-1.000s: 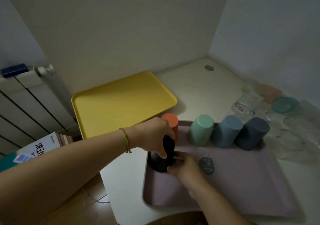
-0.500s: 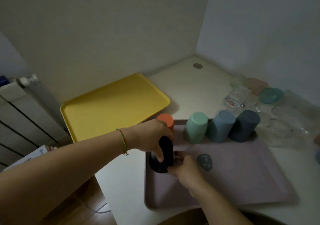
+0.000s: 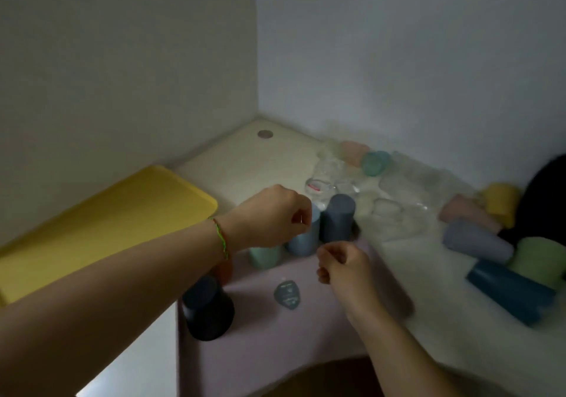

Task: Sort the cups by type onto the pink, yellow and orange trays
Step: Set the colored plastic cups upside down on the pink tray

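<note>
Five plastic cups stand mouth-down on the pink tray (image 3: 275, 350) at the near edge of a pale table (image 3: 245, 157). The black cup (image 3: 208, 311) stands alone at the tray's left front corner. The orange cup (image 3: 225, 269) is just behind it, mostly hidden by the person's forearm. The mint cup (image 3: 263, 255), blue cup (image 3: 303, 240) and slate cup (image 3: 337, 219) form a row along the far side. All are plain, matte and tapered.

The left hand (image 3: 269, 216), a green bracelet (image 3: 222, 237) at its wrist, hovers over the row with fingers curled and nothing in them; whether it touches the blue cup cannot be told. The right hand (image 3: 340, 263) hangs above the tray's middle, also curled on nothing. A small grey tag (image 3: 287, 295) lies flat on the tray between the black cup and the right hand.

The yellow tray (image 3: 107, 228) sits to the left, against the wall.

To the right of the pink tray, five more opaque cups lie on their sides in a heap: pink cup (image 3: 465, 213), yellow cup (image 3: 502, 200), lilac cup (image 3: 474, 240), green cup (image 3: 539, 259) and teal cup (image 3: 511, 292). By the back wall are two tinted see-through cups, a peach cup (image 3: 352, 151) and an aqua cup (image 3: 375, 162), beside a jumble of clear cups (image 3: 398, 200) too blurred to count.
</note>
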